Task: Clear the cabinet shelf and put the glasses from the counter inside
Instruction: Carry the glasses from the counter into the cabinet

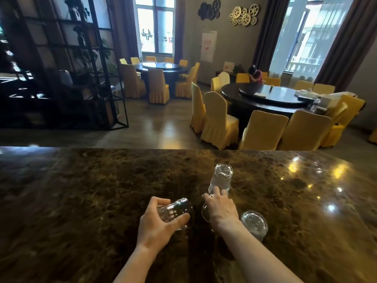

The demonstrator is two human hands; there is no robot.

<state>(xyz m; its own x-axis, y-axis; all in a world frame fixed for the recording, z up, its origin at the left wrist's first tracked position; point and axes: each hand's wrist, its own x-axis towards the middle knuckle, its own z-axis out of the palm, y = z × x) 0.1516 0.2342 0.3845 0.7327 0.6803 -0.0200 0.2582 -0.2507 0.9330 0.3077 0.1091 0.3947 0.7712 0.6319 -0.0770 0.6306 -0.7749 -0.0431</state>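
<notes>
Glass tumbler [175, 211] was gripped, tilted, in left hand [157, 223] | right hand [221, 209] was closed round stemmed glass [220, 180] on marble counter [81, 190] | third glass [254, 223] beside forearm risked being knocked.

Desk [102, 190]: dark brown marbled stone, glossy, light glare toward right of frame. One upturned glass [254, 224] stood directly on it, lower right of centre.

Head camera — close above counter [102, 190], facing forward-down toward dining room.
</notes>
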